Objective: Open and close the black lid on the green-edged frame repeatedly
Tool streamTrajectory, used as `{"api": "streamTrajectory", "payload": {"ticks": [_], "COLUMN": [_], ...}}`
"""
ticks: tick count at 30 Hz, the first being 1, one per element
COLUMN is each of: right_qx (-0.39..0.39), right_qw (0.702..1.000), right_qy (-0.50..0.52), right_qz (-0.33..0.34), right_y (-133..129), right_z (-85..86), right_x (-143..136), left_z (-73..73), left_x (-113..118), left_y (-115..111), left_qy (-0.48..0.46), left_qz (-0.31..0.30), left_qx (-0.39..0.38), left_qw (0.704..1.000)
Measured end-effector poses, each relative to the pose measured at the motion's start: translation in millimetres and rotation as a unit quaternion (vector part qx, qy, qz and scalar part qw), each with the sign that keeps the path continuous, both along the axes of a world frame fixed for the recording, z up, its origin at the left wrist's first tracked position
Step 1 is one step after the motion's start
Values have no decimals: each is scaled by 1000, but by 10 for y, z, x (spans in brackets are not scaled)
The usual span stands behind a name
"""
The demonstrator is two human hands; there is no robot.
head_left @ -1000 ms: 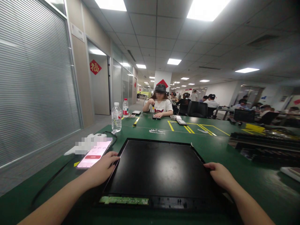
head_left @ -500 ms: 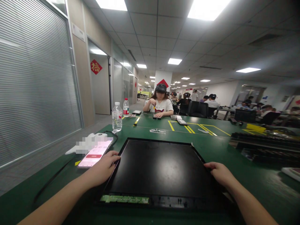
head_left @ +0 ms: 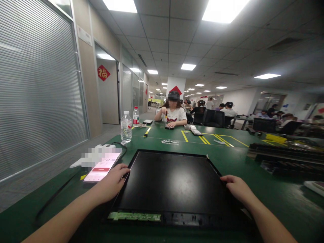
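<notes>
A black display panel (head_left: 174, 182) in a thin dark frame lies in front of me on the green table, its face shiny with reflected light. Along its near edge, at the left, a narrow green circuit board (head_left: 135, 216) is exposed. My left hand (head_left: 115, 179) grips the panel's left side, fingertips over the rim. On the right side, my right hand (head_left: 236, 187) holds the frame with index finger and thumb; the fingers underneath are hidden. A phone (head_left: 101, 165) with a running timer on its lit screen lies just beyond my left hand.
Two plastic bottles, a large clear one (head_left: 126, 127) and a smaller red-capped one (head_left: 136, 116), stand at the left. Dark strip-like parts (head_left: 286, 155) are stacked at the right. Across the green table (head_left: 152, 143), a person (head_left: 174, 113) works on a small device. A cable (head_left: 55, 194) runs along the left.
Both hands and the panel stay practically where they were. The view has shifted very slightly, and the phone's timer has advanced a second.
</notes>
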State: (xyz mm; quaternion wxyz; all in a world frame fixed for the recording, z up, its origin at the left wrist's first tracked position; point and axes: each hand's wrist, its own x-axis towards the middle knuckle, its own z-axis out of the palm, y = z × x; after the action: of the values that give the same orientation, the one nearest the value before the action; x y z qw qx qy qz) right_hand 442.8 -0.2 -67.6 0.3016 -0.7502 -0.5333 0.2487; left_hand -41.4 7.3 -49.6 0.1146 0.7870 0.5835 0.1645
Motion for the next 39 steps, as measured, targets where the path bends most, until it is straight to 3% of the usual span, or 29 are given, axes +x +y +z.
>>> {"api": "streamTrajectory", "payload": {"ticks": [4,10,15,22,24,27,32,34,39], "right_qx": [4,30,39,29,26,26,28,27,19], "right_qw": [998,993,995,995,995,995,993,992,991], "right_qy": [-51,-81,-77,-86,-87,-93,-114,-118,-129], "right_qz": [-22,-78,-55,-36,-36,-33,-34,-34,-31], "right_y": [-5,-41,-39,-67,-72,-72,-46,-35,-40], "right_z": [54,127,95,154,171,175,126,113,132], "right_x": [-15,-13,-12,-74,-78,-68,-24,-12,-31], "left_z": [-3,67,130,82,91,130,158,161,201], "left_x": [20,53,36,-16,6,63,115,121,156], "left_y": [-5,-67,-106,-61,-56,-59,-54,-53,-71], "left_qy": [31,-20,-110,-214,-284,-424,-549,-568,-561], "left_qz": [34,6,-1,23,15,3,58,82,147], "left_qx": [-23,-29,-51,-75,-97,-148,-175,-177,-152], "left_qw": [999,999,993,974,954,893,815,800,801]}}
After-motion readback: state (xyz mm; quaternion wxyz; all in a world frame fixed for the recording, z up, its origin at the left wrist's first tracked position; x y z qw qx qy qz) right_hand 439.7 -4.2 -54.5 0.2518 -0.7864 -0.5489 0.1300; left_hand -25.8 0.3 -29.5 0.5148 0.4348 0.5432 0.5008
